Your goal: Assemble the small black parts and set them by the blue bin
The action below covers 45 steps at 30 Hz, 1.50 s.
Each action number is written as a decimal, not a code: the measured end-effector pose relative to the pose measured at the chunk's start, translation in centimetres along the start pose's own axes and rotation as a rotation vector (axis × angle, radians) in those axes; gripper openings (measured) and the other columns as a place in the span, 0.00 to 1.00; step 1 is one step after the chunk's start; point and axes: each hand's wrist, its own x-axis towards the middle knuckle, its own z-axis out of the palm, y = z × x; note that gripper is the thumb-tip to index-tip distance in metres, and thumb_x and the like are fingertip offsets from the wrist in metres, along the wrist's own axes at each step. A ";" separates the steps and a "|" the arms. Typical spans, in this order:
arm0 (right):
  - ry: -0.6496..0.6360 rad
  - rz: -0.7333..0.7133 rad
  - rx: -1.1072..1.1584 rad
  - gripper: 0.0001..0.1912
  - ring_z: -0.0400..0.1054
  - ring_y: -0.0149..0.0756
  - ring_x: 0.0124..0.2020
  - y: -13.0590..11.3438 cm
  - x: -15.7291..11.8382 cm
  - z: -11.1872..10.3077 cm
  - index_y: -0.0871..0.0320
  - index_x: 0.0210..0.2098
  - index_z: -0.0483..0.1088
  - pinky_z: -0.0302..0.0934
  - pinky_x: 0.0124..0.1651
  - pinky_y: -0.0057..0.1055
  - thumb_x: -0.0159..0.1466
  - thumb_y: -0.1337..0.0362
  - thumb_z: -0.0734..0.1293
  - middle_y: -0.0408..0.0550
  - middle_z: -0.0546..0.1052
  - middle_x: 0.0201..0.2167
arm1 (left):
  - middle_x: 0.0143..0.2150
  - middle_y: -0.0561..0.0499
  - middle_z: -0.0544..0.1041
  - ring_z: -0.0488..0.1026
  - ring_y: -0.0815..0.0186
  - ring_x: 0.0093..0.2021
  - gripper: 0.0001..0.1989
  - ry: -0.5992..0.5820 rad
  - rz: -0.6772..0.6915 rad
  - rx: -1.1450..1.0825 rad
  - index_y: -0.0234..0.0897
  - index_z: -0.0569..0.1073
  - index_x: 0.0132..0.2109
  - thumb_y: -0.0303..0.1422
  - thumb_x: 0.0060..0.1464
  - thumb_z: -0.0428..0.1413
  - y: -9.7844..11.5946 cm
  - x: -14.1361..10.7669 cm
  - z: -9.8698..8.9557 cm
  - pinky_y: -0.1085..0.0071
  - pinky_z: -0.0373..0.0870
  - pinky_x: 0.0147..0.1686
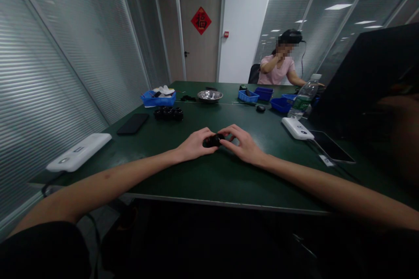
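Between my two hands, over the middle of the green table (183,178), is a small glossy black rounded piece (216,140); its exact kind is hard to make out. My left hand (195,144) curls its thumb and fingers around the left side of the piece. From the right, my right hand (241,144) pinches it with thumb and fingertips. Part of the piece is hidden behind the fingers. Farther off to the left, a cluster of several similar black rounded pieces (168,113) stands close together.
A black phone (132,124) and white power bank (80,151) lie left. Behind are a blue tray (159,100), metal bowl (210,96) and blue bins (248,96). At right: a water bottle (305,98), another power bank (297,128), phone (332,146). A person (278,67) sits across.
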 end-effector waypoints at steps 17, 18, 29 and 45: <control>-0.047 -0.084 0.021 0.16 0.69 0.45 0.52 -0.2 0.0 0.1 0.52 0.57 0.70 0.71 0.49 0.43 0.71 0.60 0.66 0.53 0.72 0.54 | 0.46 0.47 0.72 0.73 0.59 0.44 0.20 -0.009 -0.014 -0.010 0.38 0.75 0.54 0.43 0.60 0.60 0.2 0.1 0.0 0.63 0.71 0.44; -0.039 -0.082 0.020 0.16 0.69 0.45 0.53 -0.2 0.1 0.1 0.52 0.57 0.70 0.71 0.49 0.43 0.71 0.59 0.66 0.53 0.72 0.54 | 0.46 0.47 0.72 0.73 0.59 0.44 0.20 -0.008 -0.012 -0.009 0.38 0.75 0.54 0.43 0.59 0.60 0.2 0.1 0.0 0.63 0.71 0.45; -0.032 -0.091 0.021 0.15 0.69 0.45 0.52 -0.3 0.0 0.0 0.52 0.57 0.70 0.71 0.50 0.43 0.71 0.60 0.65 0.53 0.72 0.53 | 0.45 0.47 0.72 0.73 0.59 0.44 0.20 0.002 0.004 -0.002 0.39 0.76 0.54 0.44 0.59 0.60 -0.2 0.0 0.1 0.63 0.71 0.44; -0.047 -0.036 0.019 0.17 0.70 0.46 0.52 -0.2 0.0 0.0 0.51 0.58 0.70 0.72 0.49 0.44 0.71 0.58 0.66 0.53 0.72 0.54 | 0.46 0.47 0.74 0.73 0.58 0.44 0.21 0.005 -0.024 -0.022 0.38 0.75 0.55 0.43 0.58 0.61 -0.1 0.0 0.1 0.62 0.71 0.45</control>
